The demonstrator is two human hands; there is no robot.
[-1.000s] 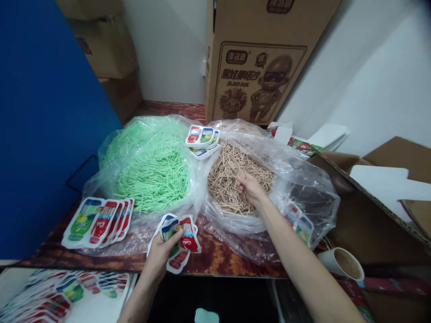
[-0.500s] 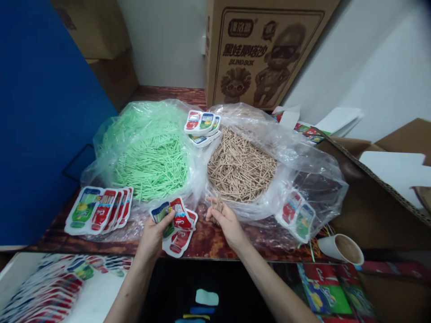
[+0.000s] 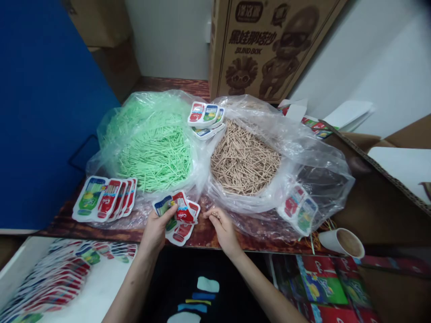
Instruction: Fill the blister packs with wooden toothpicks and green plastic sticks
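Note:
My left hand (image 3: 157, 229) is closed on a few printed cola-and-lemon packs (image 3: 182, 214), fanned over one another, its thumb pressed on the top one. To its right, my right hand (image 3: 222, 229) is closed around a small bunch of brown sticks (image 3: 214, 215), whose ends show at the fingers. Just beyond that hand lies a heap of brown sticks (image 3: 245, 161) in a clear plastic bag. Green sticks (image 3: 156, 157) fill another clear bag at the left. A fanned row of similar packs (image 3: 104, 198) lies in front of the green bag.
More packs (image 3: 205, 115) lie between the bags, and another pack (image 3: 301, 210) rests on plastic at the right. A paper cup (image 3: 341, 243) lies tilted near the table edge. A white tray (image 3: 111, 273) holds many packs lower left. A large carton (image 3: 276, 49) stands behind.
The right hand has turned and drawn slightly back from the brown heap, the sticks now lying lower in its fingers. The left hand keeps its packs. The whole view has shifted slightly.

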